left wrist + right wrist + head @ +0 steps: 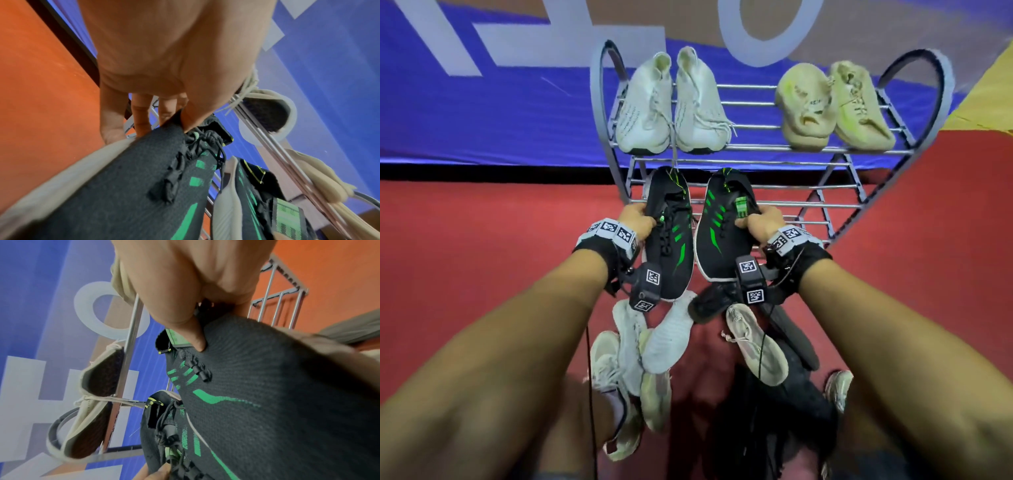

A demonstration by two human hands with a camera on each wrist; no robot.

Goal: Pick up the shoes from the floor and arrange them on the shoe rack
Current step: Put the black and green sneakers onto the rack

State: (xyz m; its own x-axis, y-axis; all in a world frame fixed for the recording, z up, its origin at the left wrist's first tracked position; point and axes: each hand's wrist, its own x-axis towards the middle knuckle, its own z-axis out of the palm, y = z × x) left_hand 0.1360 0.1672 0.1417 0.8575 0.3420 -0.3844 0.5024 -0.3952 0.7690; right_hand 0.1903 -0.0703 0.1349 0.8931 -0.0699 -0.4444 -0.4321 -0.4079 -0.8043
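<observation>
I hold a pair of black shoes with green stripes, one in each hand, side by side with heels toward the grey metal shoe rack (791, 186). My left hand (638, 222) grips the left black shoe (671, 246) at its collar, thumb inside (191, 120). My right hand (762, 222) grips the right black shoe (722, 246) the same way, thumb pressed on the knit (197, 340). Both shoes hang in front of the rack's lower tiers. On the top tier stand a white pair (671, 106) at left and a beige pair (832, 106) at right.
Below my wrists several loose shoes lie on the red floor: white ones (640, 346), a black one (709, 305) and a beige one (756, 346). A blue banner wall (482, 120) stands behind the rack. The lower tiers' bars to the right carry nothing.
</observation>
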